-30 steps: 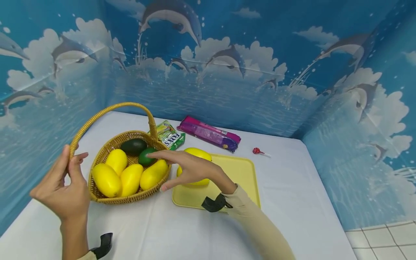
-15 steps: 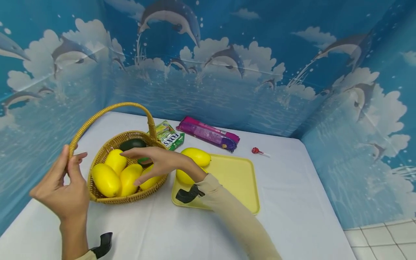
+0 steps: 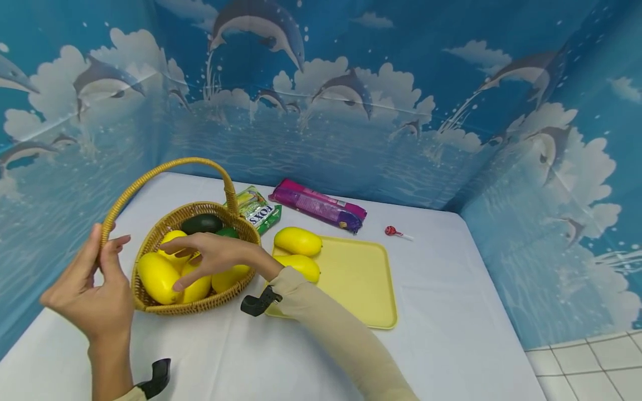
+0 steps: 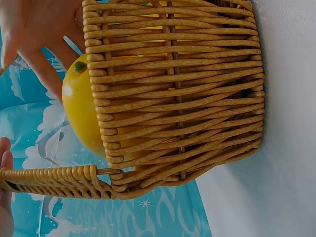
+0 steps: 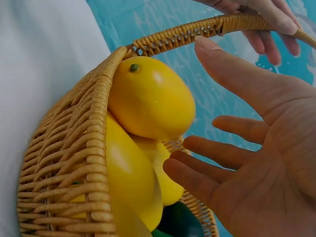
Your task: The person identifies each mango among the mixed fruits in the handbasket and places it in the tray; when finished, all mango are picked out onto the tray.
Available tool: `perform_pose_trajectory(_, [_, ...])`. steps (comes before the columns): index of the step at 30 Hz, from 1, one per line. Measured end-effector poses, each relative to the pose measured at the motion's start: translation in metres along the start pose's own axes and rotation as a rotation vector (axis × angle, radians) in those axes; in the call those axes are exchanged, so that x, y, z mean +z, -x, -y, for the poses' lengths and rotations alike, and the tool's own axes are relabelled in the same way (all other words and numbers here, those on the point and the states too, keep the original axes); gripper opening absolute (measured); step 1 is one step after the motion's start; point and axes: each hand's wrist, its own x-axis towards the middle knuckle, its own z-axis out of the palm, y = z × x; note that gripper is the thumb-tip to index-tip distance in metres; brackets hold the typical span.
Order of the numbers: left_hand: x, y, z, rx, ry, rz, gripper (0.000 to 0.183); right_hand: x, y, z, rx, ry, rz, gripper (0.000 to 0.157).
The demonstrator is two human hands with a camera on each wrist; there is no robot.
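A wicker basket (image 3: 200, 305) stands at the left of the table and holds several yellow mangoes (image 3: 155, 275) and a dark avocado (image 3: 200, 223). My left hand (image 3: 107, 240) pinches the lower end of its handle (image 3: 165, 165) between thumb and fingers. My right hand (image 3: 210, 256) hovers open over the mangoes, fingers spread. The right wrist view shows that palm (image 5: 237, 163) facing the top mango (image 5: 150, 98), a small gap between them. From the left wrist view, a mango (image 4: 81, 118) bulges above the basket wall (image 4: 182, 98). Two more mangoes (image 3: 297, 240) lie on a yellow tray (image 3: 356, 289).
A green candy pack (image 3: 258, 210) and a magenta packet (image 3: 318, 205) lie behind the basket and tray. A red lollipop (image 3: 393, 231) rests further right. Blue dolphin-print walls close in the white table on three sides. Tiled floor shows at the lower right.
My right hand has moved left from the tray's edge to above the basket's mangoes, uncovering the second mango on the tray. My left hand has stayed on the handle.
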Motion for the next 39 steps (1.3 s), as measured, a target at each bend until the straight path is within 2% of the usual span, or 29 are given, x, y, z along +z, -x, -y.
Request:
perform_pose_trajectory(7, [0.000,0.000,0.000,-0.008,0.010,0.003,0.024,0.004,-0.017,-0.002,0.044,-0.025,-0.017,0.082])
perform_pose_trajectory(11, [-0.001,0.000,0.000,0.002,-0.022,0.012,0.024,0.007,-0.024,-0.003,0.068,-0.050,-0.036,0.081])
perform_pose_trajectory(14, [-0.001,0.000,0.000,0.007,-0.052,0.028,0.026,0.011,-0.026,-0.003,0.097,-0.026,-0.054,0.082])
perform_pose_trajectory(19, [0.000,0.001,-0.001,-0.002,-0.031,0.024,0.025,0.017,-0.025,-0.001,0.155,0.046,-0.092,0.084])
perform_pose_trajectory(28, [-0.002,-0.001,-0.001,0.011,-0.065,0.029,0.026,0.019,-0.028,0.004,0.201,0.104,-0.074,0.090])
perform_pose_trajectory(33, [-0.001,-0.001,0.000,0.008,-0.050,0.029,0.026,0.015,-0.030,0.005,0.208,0.122,-0.068,0.090])
perform_pose_trajectory(39, [-0.001,-0.001,-0.002,0.001,-0.062,0.032,0.026,0.010,-0.030,0.004,0.181,0.079,-0.057,0.088])
